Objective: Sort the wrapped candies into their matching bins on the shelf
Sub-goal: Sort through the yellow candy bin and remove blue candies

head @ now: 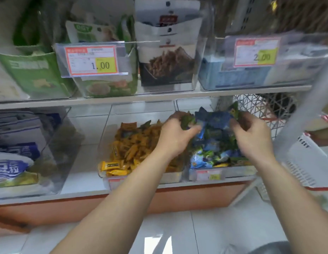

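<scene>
Two clear bins stand side by side on the lower shelf. The left bin (pixel 108 176) is full of yellow and orange wrapped candies (pixel 133 143). The right bin (pixel 238 171) holds blue and green wrapped candies (pixel 209 156). Above the right bin, my left hand (pixel 175 135) and my right hand (pixel 251 136) together hold a heaped bunch of blue and green candies (pixel 214 119). Both hands curl around the bunch from either side. One or two yellow candies (pixel 221 164) lie near the front of the right bin.
A white wire basket (pixel 255 107) sits behind the right bin, and a white plastic basket (pixel 310 162) stands at the far right. Clear bins with snack bags and price tags (pixel 91 60) line the upper shelf. Blue and white packs (pixel 14 143) fill the lower left.
</scene>
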`<state>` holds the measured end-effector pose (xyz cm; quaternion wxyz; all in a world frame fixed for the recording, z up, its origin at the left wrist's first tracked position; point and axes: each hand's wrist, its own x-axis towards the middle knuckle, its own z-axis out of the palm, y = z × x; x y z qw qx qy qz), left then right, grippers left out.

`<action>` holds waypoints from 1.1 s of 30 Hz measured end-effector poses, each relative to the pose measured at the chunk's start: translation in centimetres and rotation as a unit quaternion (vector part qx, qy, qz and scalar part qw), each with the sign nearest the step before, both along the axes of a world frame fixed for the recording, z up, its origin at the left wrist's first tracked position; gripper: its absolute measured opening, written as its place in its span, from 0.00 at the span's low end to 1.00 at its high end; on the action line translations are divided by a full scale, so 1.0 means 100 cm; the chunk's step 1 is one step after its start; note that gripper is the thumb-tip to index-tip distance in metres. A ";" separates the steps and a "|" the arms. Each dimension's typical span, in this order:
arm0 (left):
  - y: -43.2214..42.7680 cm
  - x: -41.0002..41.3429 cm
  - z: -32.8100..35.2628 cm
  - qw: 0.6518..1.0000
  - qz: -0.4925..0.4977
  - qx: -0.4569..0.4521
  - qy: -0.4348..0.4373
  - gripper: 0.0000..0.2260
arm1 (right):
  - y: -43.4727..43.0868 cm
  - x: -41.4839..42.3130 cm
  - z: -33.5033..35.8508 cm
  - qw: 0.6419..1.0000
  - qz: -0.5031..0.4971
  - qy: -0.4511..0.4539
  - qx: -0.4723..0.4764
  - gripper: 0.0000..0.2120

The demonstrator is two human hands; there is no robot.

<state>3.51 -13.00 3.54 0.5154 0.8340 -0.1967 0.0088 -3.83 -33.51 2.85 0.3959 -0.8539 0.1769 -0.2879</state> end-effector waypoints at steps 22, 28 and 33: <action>0.041 0.004 0.007 0.973 0.017 0.213 -0.085 0.14 | 0.040 0.007 0.015 0.961 0.036 0.093 -0.257 0.15; 0.179 -0.011 -0.006 0.940 0.197 0.265 -0.083 0.15 | 0.137 0.050 0.009 0.940 0.243 0.110 -0.212 0.18; 0.221 -0.005 -0.037 0.956 0.223 0.190 -0.011 0.15 | 0.203 0.128 -0.017 0.908 0.322 0.205 -0.171 0.13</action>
